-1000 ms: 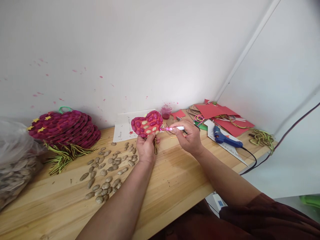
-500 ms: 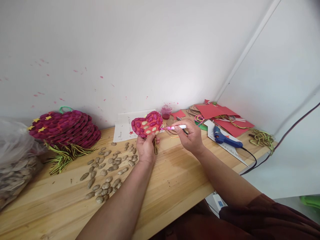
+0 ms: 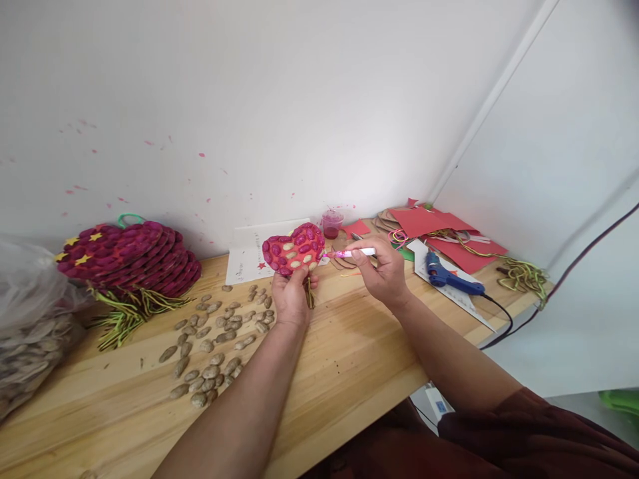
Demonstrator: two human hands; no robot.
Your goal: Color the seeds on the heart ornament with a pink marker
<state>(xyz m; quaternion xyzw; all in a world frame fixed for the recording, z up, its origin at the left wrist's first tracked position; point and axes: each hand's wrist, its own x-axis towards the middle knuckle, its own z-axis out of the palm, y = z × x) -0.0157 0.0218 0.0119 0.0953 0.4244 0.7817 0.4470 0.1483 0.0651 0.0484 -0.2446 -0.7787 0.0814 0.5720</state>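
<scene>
A heart (image 3: 294,249) is gripped by the left hand (image 3: 291,297) above the wooden table (image 3: 344,359) (set in a white-walled corner); a brush (image 3: 349,253) is pinched in the right hand (image 3: 383,273), its tip at the heart's edge.

A heart-shaped craft piece (image 3: 294,248), covered in red and plain shells, is held upright above the wooden table (image 3: 339,352) by the left hand (image 3: 291,296). A white brush (image 3: 352,253) is gripped in the right hand (image 3: 382,273), its pink tip set against the heart's right edge. Loose peanut shells (image 3: 214,346) are scattered to the left, and a blue glue gun (image 3: 452,276) is laid to the right.
</scene>
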